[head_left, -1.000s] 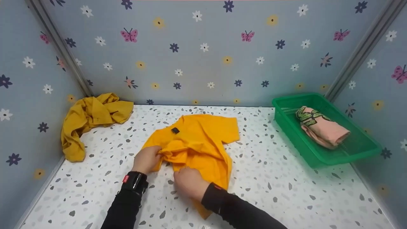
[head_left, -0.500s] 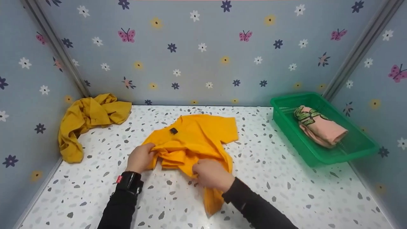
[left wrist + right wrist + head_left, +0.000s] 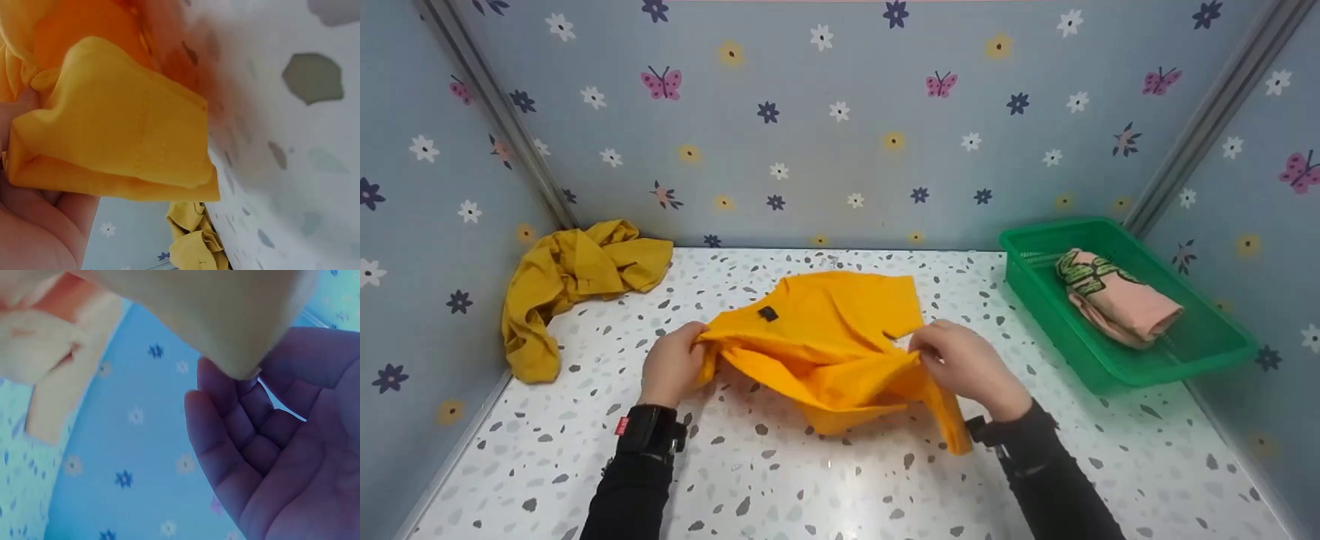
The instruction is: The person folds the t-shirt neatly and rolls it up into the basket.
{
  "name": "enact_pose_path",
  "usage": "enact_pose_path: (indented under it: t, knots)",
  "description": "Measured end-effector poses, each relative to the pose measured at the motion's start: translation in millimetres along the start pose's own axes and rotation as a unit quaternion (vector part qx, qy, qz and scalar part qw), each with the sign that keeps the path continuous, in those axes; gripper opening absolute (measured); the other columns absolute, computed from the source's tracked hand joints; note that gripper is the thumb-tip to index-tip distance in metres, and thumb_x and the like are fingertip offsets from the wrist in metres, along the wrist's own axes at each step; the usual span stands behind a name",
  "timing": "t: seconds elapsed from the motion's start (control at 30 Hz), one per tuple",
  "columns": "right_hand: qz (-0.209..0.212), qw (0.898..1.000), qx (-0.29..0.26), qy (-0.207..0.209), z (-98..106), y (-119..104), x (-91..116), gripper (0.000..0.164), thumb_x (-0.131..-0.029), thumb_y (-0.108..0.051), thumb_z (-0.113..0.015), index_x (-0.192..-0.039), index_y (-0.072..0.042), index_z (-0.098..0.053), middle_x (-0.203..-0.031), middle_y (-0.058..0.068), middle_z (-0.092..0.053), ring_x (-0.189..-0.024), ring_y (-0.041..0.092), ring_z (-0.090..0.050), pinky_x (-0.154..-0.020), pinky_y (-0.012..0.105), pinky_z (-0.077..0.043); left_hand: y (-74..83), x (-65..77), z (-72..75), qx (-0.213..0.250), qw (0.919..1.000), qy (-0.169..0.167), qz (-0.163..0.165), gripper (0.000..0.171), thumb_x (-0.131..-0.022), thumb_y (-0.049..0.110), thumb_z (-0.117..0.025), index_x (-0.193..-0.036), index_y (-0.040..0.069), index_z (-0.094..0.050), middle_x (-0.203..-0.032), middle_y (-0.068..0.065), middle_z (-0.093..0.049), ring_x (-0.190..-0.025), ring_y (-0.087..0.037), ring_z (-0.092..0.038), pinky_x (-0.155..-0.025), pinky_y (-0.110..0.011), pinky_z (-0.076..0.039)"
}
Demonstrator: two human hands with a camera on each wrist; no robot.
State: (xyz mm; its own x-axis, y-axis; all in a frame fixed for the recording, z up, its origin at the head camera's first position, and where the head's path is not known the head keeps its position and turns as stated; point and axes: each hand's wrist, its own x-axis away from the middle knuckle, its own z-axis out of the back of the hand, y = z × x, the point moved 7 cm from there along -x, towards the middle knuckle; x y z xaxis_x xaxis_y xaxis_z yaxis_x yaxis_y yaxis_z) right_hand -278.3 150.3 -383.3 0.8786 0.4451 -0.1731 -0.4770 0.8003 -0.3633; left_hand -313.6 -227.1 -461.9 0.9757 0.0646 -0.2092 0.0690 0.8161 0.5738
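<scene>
An orange-yellow T-shirt (image 3: pixel 840 315) with a dark neck label lies partly on the speckled table, its near part lifted into folds. My left hand (image 3: pixel 671 364) pinches the shirt at its left side, close to a sleeve; in the left wrist view the stitched sleeve (image 3: pixel 135 124) hangs beside the palm. On the other side my right hand (image 3: pixel 967 367) pinches a raised corner of the cloth between thumb and fingers, as the right wrist view of the hand (image 3: pixel 270 422) also shows. A loose strip of shirt dangles below the right hand.
A crumpled mustard garment (image 3: pixel 585 270) lies in the back left corner. At the right, a green plastic basket (image 3: pixel 1057 337) holds a folded pink garment (image 3: pixel 1125 300) with a green print. Patterned panels (image 3: pixel 840 150) enclose the table (image 3: pixel 780 495) at the back and sides.
My right hand has moved right and up with the shirt's edge, spreading the bunched cloth between both hands. The left hand has shifted slightly left and up, still pinching the shirt.
</scene>
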Motion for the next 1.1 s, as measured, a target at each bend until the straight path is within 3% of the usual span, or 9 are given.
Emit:
enact_pose_path:
  t: [0.23, 0.5, 0.67, 0.87, 1.1]
  knots:
    - [-0.009, 0.997, -0.037, 0.061, 39.8, 25.7, 17.9, 0.010, -0.085, -0.006, -0.062, -0.089, -0.015, -0.062, -0.086, -0.002, -0.056, -0.077, 0.016, -0.050, -0.073, 0.030, -0.049, 7.3, 2.0, 16.4, 0.007, 0.9996, 0.028, -0.002, 0.018, -0.090, 0.007, -0.050, -0.105, 0.007, -0.060, -0.101, -0.014, -0.064, -0.086, -0.030, -0.058, -0.080, -0.047, -0.044]
    - [-0.025, 0.993, -0.049, 0.106, 54.5, 44.7, 28.5, 0.011, -0.085, -0.004, -0.062, -0.093, -0.013, -0.062, -0.090, -0.001, -0.057, -0.079, 0.016, -0.051, -0.074, 0.033, -0.049, 28.2, 8.1, 29.7, 0.035, 0.9979, 0.053, -0.017, 0.016, -0.091, 0.008, -0.048, -0.104, 0.008, -0.058, -0.101, -0.013, -0.063, -0.087, -0.028, -0.057, -0.080, -0.046, -0.045]
    - [-0.013, 0.985, -0.046, 0.168, 69.0, 48.9, 36.3, 0.011, -0.084, -0.003, -0.063, -0.091, -0.011, -0.063, -0.088, 0.001, -0.058, -0.079, 0.018, -0.048, -0.071, 0.034, -0.046, 42.9, 10.7, 44.3, 0.052, 0.9939, 0.088, -0.043, 0.020, -0.089, 0.004, -0.048, -0.107, 0.006, -0.058, -0.102, -0.013, -0.063, -0.087, -0.028, -0.057, -0.081, -0.045, -0.045]
    - [0.006, 0.966, -0.052, 0.253, 87.3, 46.5, 48.4, 0.015, -0.082, 0.003, -0.062, -0.090, -0.010, -0.064, -0.083, 0.001, -0.057, -0.073, 0.016, -0.045, -0.065, 0.025, -0.039, 61.0, 17.1, 69.6, 0.060, 0.9832, 0.153, -0.080, 0.021, -0.088, -0.001, -0.051, -0.106, 0.003, -0.059, -0.101, -0.014, -0.064, -0.084, -0.028, -0.057, -0.082, -0.044, -0.046]
    - [0.035, 0.944, -0.090, 0.317, 100.3, 41.5, 62.6, 0.020, -0.081, 0.009, -0.059, -0.093, -0.006, -0.064, -0.088, 0.002, -0.057, -0.068, 0.012, -0.043, -0.060, 0.018, -0.038, 85.9, 32.2, 107.7, 0.077, 0.9569, 0.249, -0.129, 0.019, -0.084, -0.007, -0.052, -0.099, 0.001, -0.061, -0.092, -0.012, -0.064, -0.076, -0.024, -0.055, -0.075, -0.037, -0.046]
